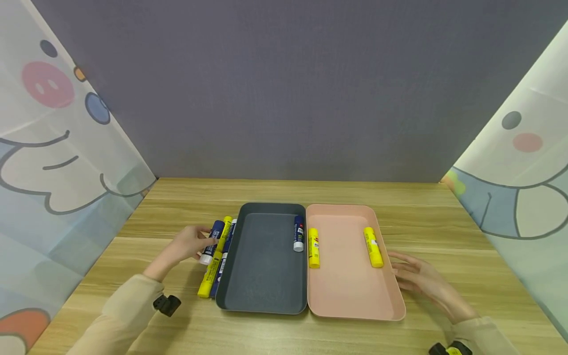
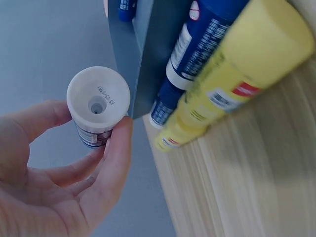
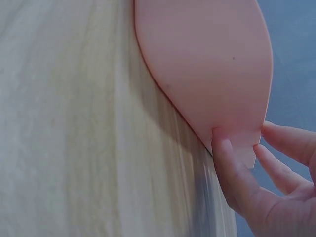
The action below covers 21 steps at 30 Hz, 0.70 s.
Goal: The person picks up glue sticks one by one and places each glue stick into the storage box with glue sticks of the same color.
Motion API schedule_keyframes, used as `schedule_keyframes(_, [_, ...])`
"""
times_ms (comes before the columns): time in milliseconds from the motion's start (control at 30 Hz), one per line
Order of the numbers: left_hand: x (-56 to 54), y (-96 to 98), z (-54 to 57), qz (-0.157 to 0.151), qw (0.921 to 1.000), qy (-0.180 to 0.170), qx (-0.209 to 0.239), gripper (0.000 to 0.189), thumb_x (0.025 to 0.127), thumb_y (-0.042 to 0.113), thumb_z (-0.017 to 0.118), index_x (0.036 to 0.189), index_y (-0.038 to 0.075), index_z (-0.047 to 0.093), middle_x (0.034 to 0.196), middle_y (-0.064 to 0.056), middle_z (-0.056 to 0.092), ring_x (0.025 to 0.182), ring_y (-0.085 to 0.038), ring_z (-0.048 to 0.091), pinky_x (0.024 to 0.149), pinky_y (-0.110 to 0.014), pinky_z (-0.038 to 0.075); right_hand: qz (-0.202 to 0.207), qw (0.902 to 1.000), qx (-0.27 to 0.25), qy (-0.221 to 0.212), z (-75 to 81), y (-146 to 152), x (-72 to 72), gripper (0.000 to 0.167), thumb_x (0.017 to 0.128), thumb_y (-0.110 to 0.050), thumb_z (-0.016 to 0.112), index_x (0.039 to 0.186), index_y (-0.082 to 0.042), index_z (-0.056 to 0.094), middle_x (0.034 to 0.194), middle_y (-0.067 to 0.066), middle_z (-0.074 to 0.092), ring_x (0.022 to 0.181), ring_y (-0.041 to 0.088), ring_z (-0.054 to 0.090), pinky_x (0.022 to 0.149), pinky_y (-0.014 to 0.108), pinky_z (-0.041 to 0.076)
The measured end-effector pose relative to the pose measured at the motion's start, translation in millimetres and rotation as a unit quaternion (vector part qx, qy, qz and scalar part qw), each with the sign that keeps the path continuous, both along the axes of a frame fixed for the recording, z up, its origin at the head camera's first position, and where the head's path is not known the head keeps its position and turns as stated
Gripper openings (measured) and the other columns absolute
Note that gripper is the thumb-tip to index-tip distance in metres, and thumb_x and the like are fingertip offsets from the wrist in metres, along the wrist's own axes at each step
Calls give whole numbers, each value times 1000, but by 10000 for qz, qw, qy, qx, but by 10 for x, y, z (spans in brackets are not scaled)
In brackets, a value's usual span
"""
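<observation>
My left hand [image 1: 191,242] pinches a dark blue glue stick [image 1: 214,238] between thumb and fingers. Its white base [image 2: 98,96] faces the left wrist camera. Beside and under it, along the grey tray's left wall, lie two yellow glue sticks [image 1: 208,281] and two blue ones [image 1: 220,276]. My right hand [image 1: 419,278] rests its fingertips against the right outer wall of the pink tray [image 1: 355,303], with the fingers fairly straight. The same wall [image 3: 207,54] fills much of the right wrist view.
The dark grey tray [image 1: 262,305] stands side by side with the pink one on the wooden table [image 1: 443,227]. One blue glue stick [image 1: 299,232] lies in the grey tray; two yellow glue sticks [image 1: 313,249] lie in the pink tray. A grey panel [image 1: 293,98] rises behind.
</observation>
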<state>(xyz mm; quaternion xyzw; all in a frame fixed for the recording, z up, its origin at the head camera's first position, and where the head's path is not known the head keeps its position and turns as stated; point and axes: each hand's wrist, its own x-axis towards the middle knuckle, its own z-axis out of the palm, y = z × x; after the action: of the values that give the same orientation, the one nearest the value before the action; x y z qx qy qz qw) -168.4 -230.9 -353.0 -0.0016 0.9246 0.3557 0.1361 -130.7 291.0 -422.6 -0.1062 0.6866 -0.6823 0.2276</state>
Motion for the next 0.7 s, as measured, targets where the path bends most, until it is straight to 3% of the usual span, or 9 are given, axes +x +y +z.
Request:
schedule_keyframes(467, [-195, 289, 27, -149, 9998, 19, 119, 53, 84, 20, 58, 122, -12, 41, 99, -24, 55, 53, -16, 58, 55, -34, 52, -120, 9997, 107, -203, 25, -11, 8, 37, 90, -11, 49, 123, -29, 48, 119, 5, 52, 97, 7, 57, 82, 29, 47])
schedule_keyframes(700, [-305, 419, -14, -251, 9992, -1, 312, 51, 84, 19, 58, 122, -11, 43, 66, -8, 51, 44, -13, 50, 52, -35, 51, -231, 9986, 365, -312, 46, -26, 3, 42, 90, -15, 51, 130, -18, 43, 125, 20, 47, 97, 10, 57, 83, 31, 47])
